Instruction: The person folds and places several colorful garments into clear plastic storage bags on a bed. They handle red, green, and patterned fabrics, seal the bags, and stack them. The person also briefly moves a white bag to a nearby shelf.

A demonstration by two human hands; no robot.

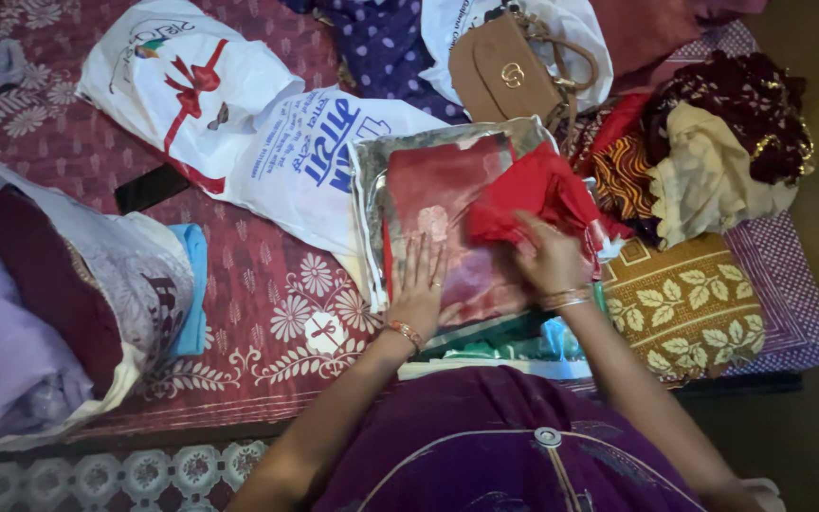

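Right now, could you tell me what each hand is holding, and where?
The right hand grips the red cloth at its lower edge. The left hand lies flat on the clear-wrapped garment packet, holding nothing.

My left hand [419,284] lies flat, fingers spread, while my right hand [547,256] curls closed, both arms stretched forward.

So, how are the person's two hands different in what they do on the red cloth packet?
The left hand lies flat, fingers spread, pressing on the clear-wrapped red cloth packet; the right hand is curled, its fingers gripping the loose bright red fabric. The left hand sits nearer the packet's lower edge; the right hand is at its right side. Both wrists wear bangles, and both hands rest over the same packet.
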